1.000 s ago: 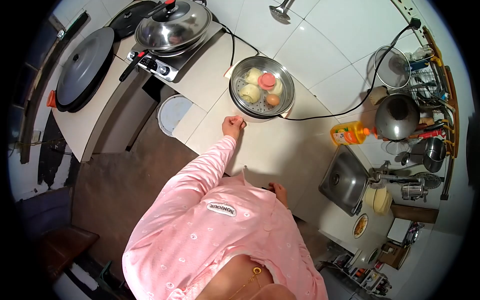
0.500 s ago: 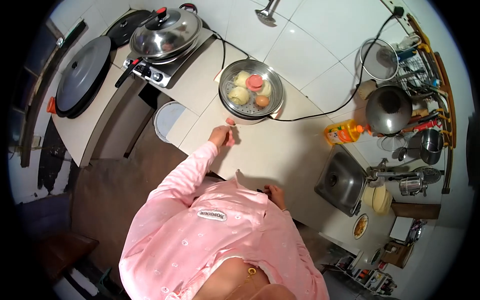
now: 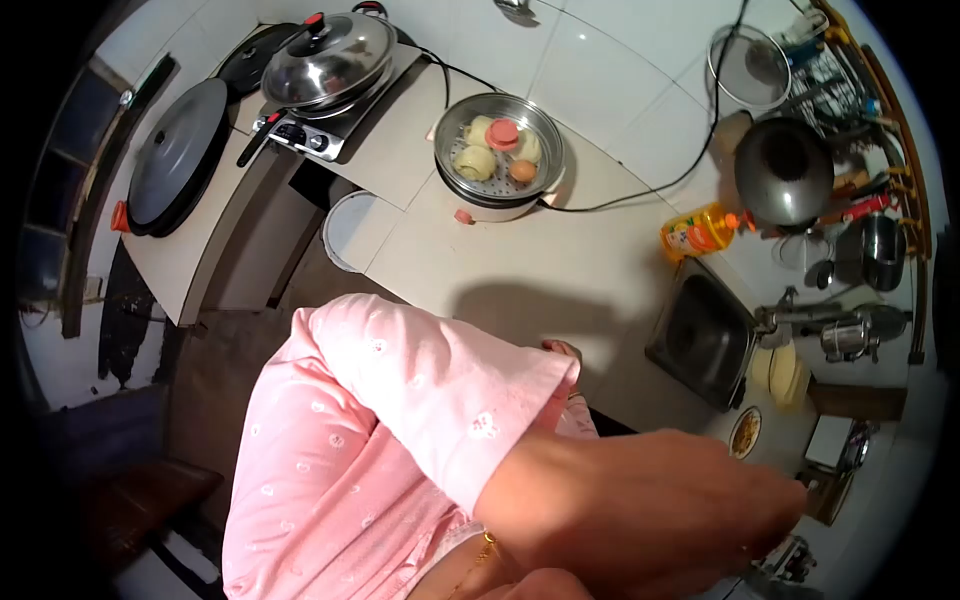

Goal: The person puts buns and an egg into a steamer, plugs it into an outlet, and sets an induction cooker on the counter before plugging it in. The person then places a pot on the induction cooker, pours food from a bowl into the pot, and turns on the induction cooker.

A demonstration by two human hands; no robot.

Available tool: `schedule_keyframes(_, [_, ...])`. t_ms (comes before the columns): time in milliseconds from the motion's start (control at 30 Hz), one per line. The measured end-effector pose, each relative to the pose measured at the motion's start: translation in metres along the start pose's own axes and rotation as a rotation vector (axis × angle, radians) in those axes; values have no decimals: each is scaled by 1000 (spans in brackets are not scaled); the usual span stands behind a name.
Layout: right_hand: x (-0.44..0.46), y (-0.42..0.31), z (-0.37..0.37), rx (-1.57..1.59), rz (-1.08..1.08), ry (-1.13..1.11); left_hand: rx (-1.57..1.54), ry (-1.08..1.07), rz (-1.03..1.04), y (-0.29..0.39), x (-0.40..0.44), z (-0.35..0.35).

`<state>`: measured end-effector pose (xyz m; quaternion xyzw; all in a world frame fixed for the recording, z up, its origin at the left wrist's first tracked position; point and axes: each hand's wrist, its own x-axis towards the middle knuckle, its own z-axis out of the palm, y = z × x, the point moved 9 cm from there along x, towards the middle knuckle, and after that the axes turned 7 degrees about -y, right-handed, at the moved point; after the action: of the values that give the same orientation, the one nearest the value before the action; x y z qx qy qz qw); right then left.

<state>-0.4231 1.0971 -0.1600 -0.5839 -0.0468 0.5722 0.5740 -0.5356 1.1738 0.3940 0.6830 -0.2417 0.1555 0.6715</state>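
My left hand (image 3: 650, 500) is raised close to the camera at the lower right, its pink sleeve crossing my chest; its fingers are blurred or hidden. My right hand (image 3: 563, 350) rests by the counter's near edge, mostly covered by that sleeve, so its grip is unclear. Farther back on the counter (image 3: 430, 260) stands an electric pot (image 3: 495, 208) with a steamer tray under a clear lid. Rolled buns (image 3: 474, 163) and a brown egg (image 3: 522, 171) show inside. A red knob (image 3: 502, 134) tops the lid.
A lidded wok (image 3: 330, 62) stands on a cooktop (image 3: 300, 137) at the back left. Right of the pot are an orange bottle (image 3: 697, 232), a sink (image 3: 700, 335) and hanging utensils. A black cord (image 3: 640, 197) trails rightward from the pot.
My left hand has left the counter near the pot and risen across my chest toward the camera. My right hand is now more covered by the sleeve. The view has shifted slightly.
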Motion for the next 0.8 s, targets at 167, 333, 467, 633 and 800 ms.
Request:
schedule_keyframes(167, [-3,9,-13,18,28,93,-74,-109,-321,6,8,4])
schedule_keyframes(333, [4,18,-21,-20,49,72,36,-40,-440,-11,3,7])
schedule_keyframes(467, [8,17,-23,-92,71,78,-69,40,-210,-22,-11,2])
schedule_keyframes(633, [14,24,-28,-57,5,60,-466,208,-427,-71,-70,-45])
schedule_keyframes(800, [-1,6,-17,-73,41,60,-472,542,-796,-188,-225,-83])
